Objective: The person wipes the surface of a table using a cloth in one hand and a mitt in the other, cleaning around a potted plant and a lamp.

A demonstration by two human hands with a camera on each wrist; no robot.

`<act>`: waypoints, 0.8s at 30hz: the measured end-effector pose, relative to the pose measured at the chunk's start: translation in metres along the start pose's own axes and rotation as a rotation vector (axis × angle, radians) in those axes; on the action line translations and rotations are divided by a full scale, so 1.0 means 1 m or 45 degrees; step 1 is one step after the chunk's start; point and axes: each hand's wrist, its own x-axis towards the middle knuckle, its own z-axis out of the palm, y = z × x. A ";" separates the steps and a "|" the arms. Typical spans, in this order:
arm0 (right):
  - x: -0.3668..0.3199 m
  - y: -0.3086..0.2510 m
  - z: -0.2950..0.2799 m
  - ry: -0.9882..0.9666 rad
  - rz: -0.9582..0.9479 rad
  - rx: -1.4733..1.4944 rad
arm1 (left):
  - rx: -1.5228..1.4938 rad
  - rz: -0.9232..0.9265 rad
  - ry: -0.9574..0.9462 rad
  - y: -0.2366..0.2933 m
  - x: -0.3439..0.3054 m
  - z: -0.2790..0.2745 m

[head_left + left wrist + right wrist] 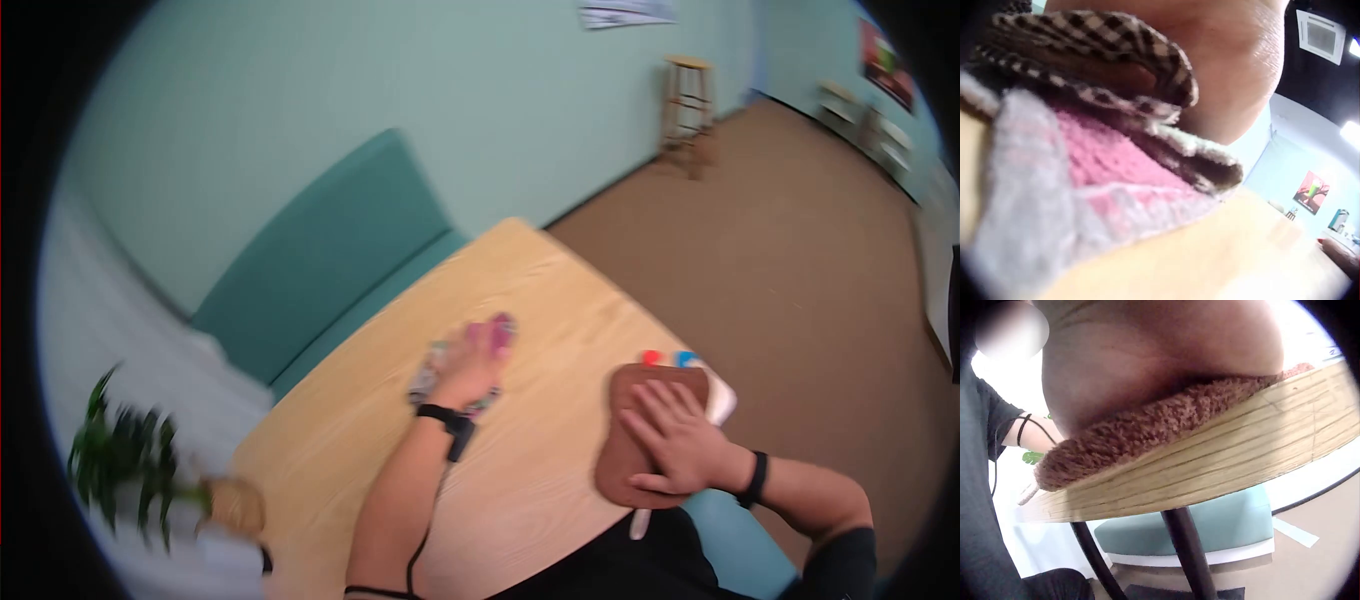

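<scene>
My left hand (470,372) grips a bunched patterned cloth (425,382) on the table. Pink shows at its fingers in the head view, though blur hides their exact bend. Up close in the left wrist view, the cloth (1110,156) has grey, pink and checkered folds under the palm. On the right, my right hand (678,432) rests flat with spread fingers on a fuzzy brown pad (625,470) with a narrowed middle. In the right wrist view, the pad (1122,440) lies by the table's edge beneath the palm.
Small red (651,357) and blue (685,358) pieces show beyond the pad; a whitish strip (639,524) sticks out on the near side. The wooden table (540,430) adjoins a teal bench (330,250). A plant (125,455) stands at left, a stool (688,110) far back.
</scene>
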 end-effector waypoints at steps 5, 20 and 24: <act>0.002 0.003 0.013 -0.048 0.015 0.092 | 0.089 -0.134 -0.070 -0.092 -0.152 0.008; 0.001 -0.008 0.020 -0.069 0.131 -0.060 | -0.298 -1.551 0.320 -0.365 -0.580 0.058; 0.002 -0.014 0.023 -0.037 0.196 -0.056 | -0.288 -1.537 0.282 -0.344 -0.567 0.052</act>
